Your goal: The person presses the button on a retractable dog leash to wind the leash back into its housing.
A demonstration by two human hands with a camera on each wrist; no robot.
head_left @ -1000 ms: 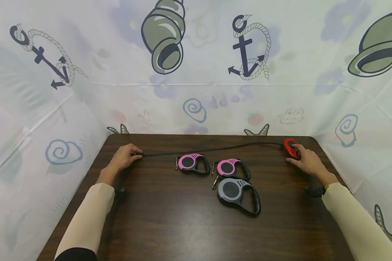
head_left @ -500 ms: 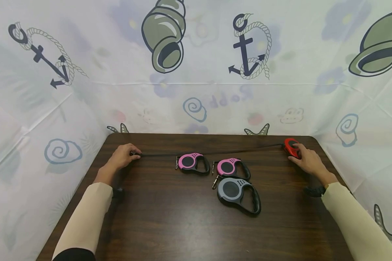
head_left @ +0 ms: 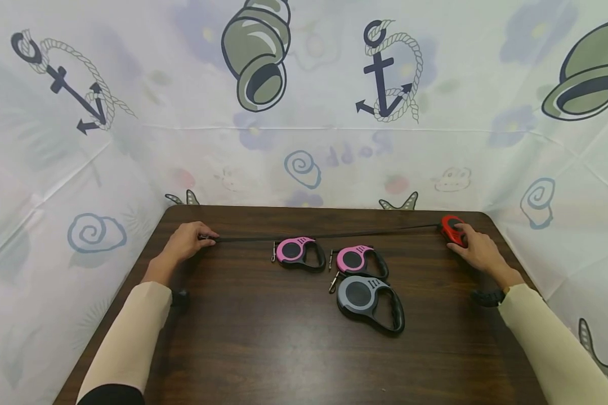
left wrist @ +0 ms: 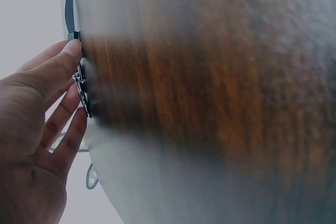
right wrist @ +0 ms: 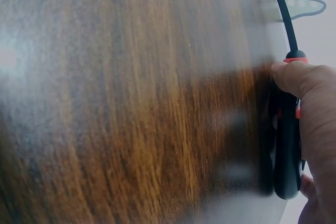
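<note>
At the back left of the table, my left hand (head_left: 186, 243) pinches the clip end of a black leash strap (head_left: 253, 239); in the left wrist view the metal clip (left wrist: 81, 85) shows beside the fingers. The strap runs nearly straight across the back of the table to a red retractable leash (head_left: 452, 229). My right hand (head_left: 478, 247) grips that red leash case. In the right wrist view its black handle (right wrist: 287, 156) hangs below my thumb, and the fingers behind it are mostly hidden.
Two pink retractable leashes, one left (head_left: 298, 253) and one right (head_left: 360, 261), lie mid-table in front of the strap. A larger grey retractable leash (head_left: 370, 304) touches the right pink one. Patterned cloth (head_left: 304, 101) hangs behind the brown table (head_left: 263, 349).
My left hand has shifted slightly left with the clip. The strap has gone from a bowed line to a straighter one. The right hand has barely moved, and the other leashes lie still.
</note>
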